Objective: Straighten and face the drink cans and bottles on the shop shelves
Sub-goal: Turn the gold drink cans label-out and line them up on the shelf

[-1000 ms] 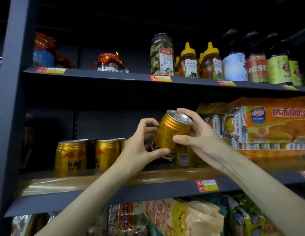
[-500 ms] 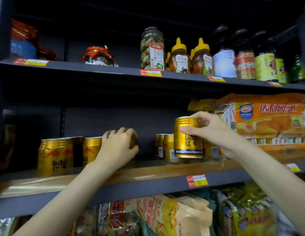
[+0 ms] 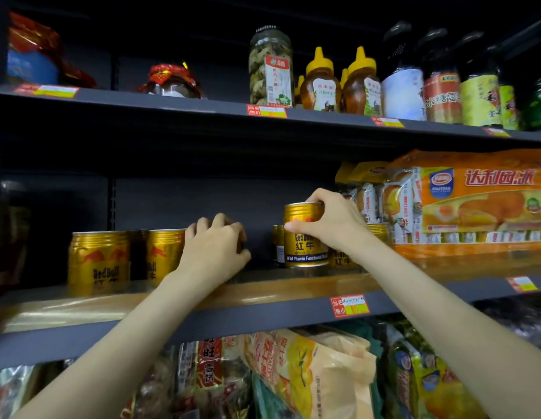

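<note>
1. Nearest me, below my forearms, snack bags (image 3: 308, 376) fill the lower shelf, and a price tag (image 3: 349, 306) sits on the shelf edge (image 3: 220, 320) under my right wrist.
2. My right hand (image 3: 332, 225) grips an upright gold can (image 3: 304, 246) standing on the middle shelf: my thumb crosses its front and my fingers (image 3: 316, 196) curl over the top rim. Its label faces me.
3. My left hand (image 3: 216, 252) lies left of that can, apart from it, fingers curled downward over something I cannot make out; whether it holds a can there I cannot tell.
4. Just left of my left fingers stands a second gold can (image 3: 164, 255), and further left a third gold can (image 3: 98, 261), both upright with their labels forward.
5. Behind and right of my right fingers more gold cans (image 3: 343, 258) stand in a row, partly hidden.
6. Further right lies an orange cake pack (image 3: 474, 201).
7. Farthest, on the top shelf above my fingers, stand a glass jar (image 3: 270, 68), honey bottles (image 3: 320, 83) and dark bottles (image 3: 441, 83).
</note>
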### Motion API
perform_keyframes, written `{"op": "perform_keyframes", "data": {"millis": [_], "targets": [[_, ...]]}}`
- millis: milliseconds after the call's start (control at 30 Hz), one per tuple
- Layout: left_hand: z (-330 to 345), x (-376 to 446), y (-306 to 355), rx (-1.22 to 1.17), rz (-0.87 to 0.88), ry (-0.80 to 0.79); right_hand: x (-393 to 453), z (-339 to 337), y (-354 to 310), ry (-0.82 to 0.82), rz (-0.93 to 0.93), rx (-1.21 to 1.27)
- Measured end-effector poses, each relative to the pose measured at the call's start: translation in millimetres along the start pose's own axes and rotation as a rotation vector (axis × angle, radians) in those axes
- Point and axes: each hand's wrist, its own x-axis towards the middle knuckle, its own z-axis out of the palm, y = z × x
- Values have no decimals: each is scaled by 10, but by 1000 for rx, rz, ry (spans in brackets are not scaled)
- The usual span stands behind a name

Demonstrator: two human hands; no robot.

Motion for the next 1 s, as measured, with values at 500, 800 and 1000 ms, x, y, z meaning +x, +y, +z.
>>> {"op": "perform_keyframes", "data": {"millis": [500,800,1000], "targets": [[26,-9,-23,7,22,11,-36,40,208,-111,-113,-390],[14,-7,106,-82,22,127,23,-115,447,-329,-129,-248],[13,91,508,-462,192,50,124,-479,790,-343,-82,-271]]}}
